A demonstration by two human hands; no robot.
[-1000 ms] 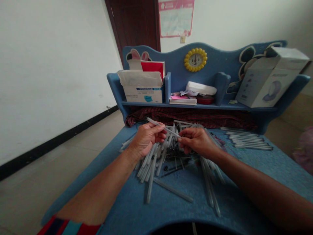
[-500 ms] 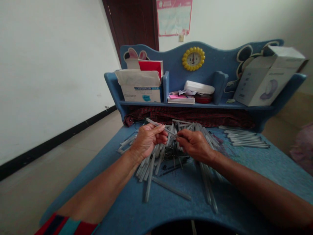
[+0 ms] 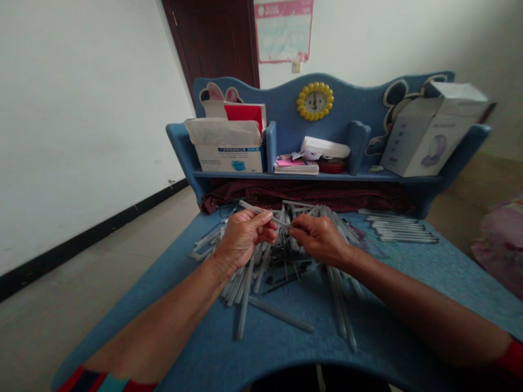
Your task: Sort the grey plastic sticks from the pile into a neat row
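My left hand [image 3: 244, 235] pinches a clear plastic pen barrel [image 3: 281, 222] between thumb and fingers. The barrel slants down to the right, its upper end sticking out past the left hand. My right hand [image 3: 321, 238] is closed at the barrel's lower right end; its fingertips hide whether a small part is there too. Under both hands lies a heap of similar clear barrels [image 3: 247, 296], with small black pen parts [image 3: 281, 283] in the middle. One loose barrel [image 3: 281, 314] lies in front of the heap.
A row of pens [image 3: 402, 228] lies at the right of the blue table [image 3: 425, 272]. Behind, a dark red checked cloth [image 3: 306, 195] runs under the shelf. The shelf bears a mask box [image 3: 229, 155], a yellow clock [image 3: 315, 102], a stack of papers [image 3: 296, 167] and a white box [image 3: 425, 133].
The whole view has shifted slightly, so things appear a little further left. Both hands keep the same hold on the barrel, with hardly any movement between them.
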